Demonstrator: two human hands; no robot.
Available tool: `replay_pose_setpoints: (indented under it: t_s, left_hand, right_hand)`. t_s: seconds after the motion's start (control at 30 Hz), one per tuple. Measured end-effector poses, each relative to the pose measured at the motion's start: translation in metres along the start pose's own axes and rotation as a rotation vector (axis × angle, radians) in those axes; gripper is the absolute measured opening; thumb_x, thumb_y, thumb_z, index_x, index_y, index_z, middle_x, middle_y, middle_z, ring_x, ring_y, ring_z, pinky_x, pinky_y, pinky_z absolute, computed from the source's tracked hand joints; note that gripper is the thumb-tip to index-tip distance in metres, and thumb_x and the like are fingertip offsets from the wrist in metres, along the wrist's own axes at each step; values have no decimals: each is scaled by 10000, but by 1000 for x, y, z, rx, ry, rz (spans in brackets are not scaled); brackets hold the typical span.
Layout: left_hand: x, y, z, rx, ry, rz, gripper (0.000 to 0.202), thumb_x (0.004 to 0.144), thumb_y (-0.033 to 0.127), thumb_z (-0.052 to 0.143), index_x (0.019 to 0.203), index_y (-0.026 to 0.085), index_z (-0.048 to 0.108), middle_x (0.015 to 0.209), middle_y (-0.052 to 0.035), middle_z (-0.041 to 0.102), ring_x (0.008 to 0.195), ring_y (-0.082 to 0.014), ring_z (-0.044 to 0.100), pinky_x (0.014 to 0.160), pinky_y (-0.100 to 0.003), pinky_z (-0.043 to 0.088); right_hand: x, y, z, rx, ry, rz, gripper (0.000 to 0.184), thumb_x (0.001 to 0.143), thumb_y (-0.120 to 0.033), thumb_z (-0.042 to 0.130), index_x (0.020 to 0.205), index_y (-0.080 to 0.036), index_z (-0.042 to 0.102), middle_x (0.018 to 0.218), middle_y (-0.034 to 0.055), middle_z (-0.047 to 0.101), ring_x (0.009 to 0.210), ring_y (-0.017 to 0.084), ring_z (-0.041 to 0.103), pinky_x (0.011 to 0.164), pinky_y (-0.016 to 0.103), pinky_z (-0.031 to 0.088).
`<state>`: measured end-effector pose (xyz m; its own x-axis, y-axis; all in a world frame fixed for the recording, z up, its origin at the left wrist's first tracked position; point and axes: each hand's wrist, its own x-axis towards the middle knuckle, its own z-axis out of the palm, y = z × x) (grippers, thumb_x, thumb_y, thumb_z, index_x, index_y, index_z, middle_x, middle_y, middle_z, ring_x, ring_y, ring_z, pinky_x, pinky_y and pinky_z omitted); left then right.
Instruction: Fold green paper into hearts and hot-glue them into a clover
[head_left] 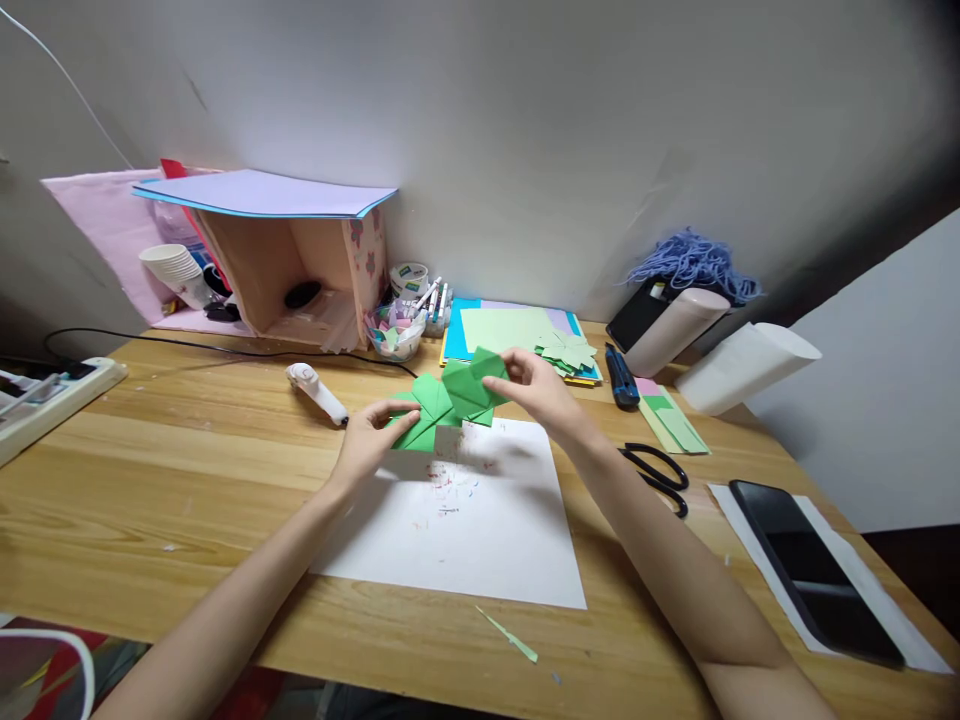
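Note:
Several folded green paper pieces [433, 408] are held up between my hands, above a white sheet [480, 540] with small coloured marks on it. My left hand [373, 430] pinches the left edge of the green paper between thumb and fingers. On the other side, my right hand [534, 385] grips a green paper piece [472, 385] by its right edge, and this piece overlaps the left ones. Whether the pieces are joined I cannot tell. A thin pale green paper strip [510, 637] lies near the table's front edge.
Black-handled scissors [656, 470], a utility knife [622, 378] and a phone [814, 560] lie to the right. Behind my hands are paper sheets [502, 328] with pale green cutouts [564, 352]. A white handheld tool [315, 392] and a cardboard box [367, 260] are left.

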<state>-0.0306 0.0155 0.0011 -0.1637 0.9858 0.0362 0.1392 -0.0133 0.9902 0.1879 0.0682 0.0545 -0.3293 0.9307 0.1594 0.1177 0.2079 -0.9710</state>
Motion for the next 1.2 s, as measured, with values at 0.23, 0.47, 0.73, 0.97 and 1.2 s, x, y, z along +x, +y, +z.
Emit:
replay_pose_setpoints:
  t_s: [0.23, 0.47, 0.73, 0.97, 1.2]
  left_hand:
    - [-1, 3, -1, -212, 113, -58, 756, 555, 291, 772, 1226, 205, 434, 791, -27, 670, 695, -166, 630, 633, -248, 492]
    - [-1, 1, 2, -315, -58, -96, 496, 565, 308, 768, 997, 125, 608, 1064, -112, 643, 980, -240, 591, 862, -333, 460]
    - [-4, -5, 5, -330, -169, -143, 478, 567, 289, 776, 994, 136, 623, 1048, -107, 656, 977, -250, 588, 839, -362, 465]
    - [0, -8, 5, -340, -74, -200, 428, 663, 454, 674, 915, 109, 654, 967, -115, 678, 878, -237, 617, 812, -353, 455]
    - [-2, -6, 4, -216, -95, -150, 446, 648, 476, 675, 915, 119, 670, 935, -95, 685, 867, -227, 605, 793, -334, 453]
  right_hand:
    - [1, 7, 11, 375, 48, 275, 551, 556, -230, 734, 1035, -226, 462, 824, 11, 655, 736, 160, 620, 699, 314, 492]
    - [-1, 13, 25, 408, 167, 336, 355, 569, -253, 688, 877, -207, 518, 837, 4, 622, 764, 144, 599, 668, 265, 506]
    - [-2, 29, 31, 263, 185, 192, 295, 614, -238, 626, 884, -177, 525, 811, 17, 630, 712, 142, 596, 610, 251, 479]
    - [-1, 31, 30, 168, 213, 119, 258, 624, -229, 614, 858, -173, 522, 773, 8, 625, 697, 145, 594, 604, 250, 468]
    - [-3, 28, 32, 174, 179, 101, 258, 626, -243, 642, 841, -180, 514, 799, 16, 636, 731, 157, 605, 640, 270, 479]
